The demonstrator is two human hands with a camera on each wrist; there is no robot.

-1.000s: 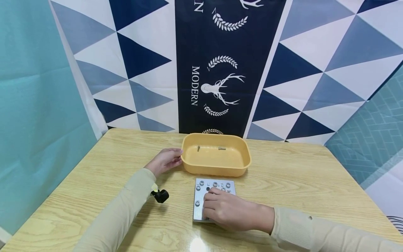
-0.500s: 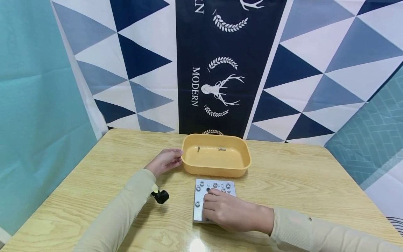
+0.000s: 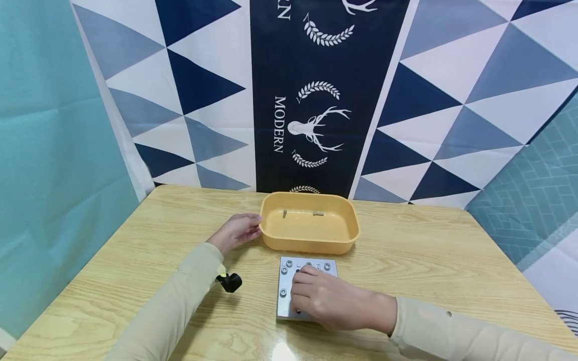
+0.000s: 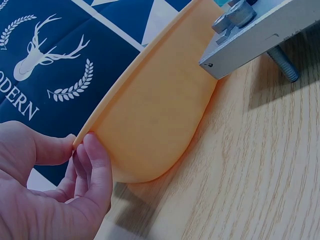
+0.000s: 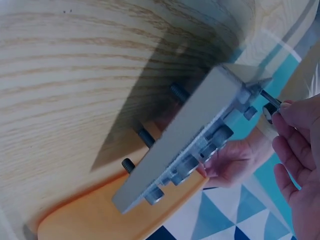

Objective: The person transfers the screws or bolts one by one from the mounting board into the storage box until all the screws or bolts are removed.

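Right grip (image 3: 326, 302) is pinching a slim metal piece (image 5: 270, 98) at the plate (image 3: 283, 305), ideally aiming it squarely, left grip (image 3: 237, 231) pinching the tray (image 3: 311, 245) beyond!

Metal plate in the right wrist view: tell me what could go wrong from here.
The screw is only pinched at the fingertips of the right grip, so it could slip or go in crooked.

Screw ends poke out beneath the metal plate, and the left grip holds the tray instead, so the plate might rock or shift under pressure.
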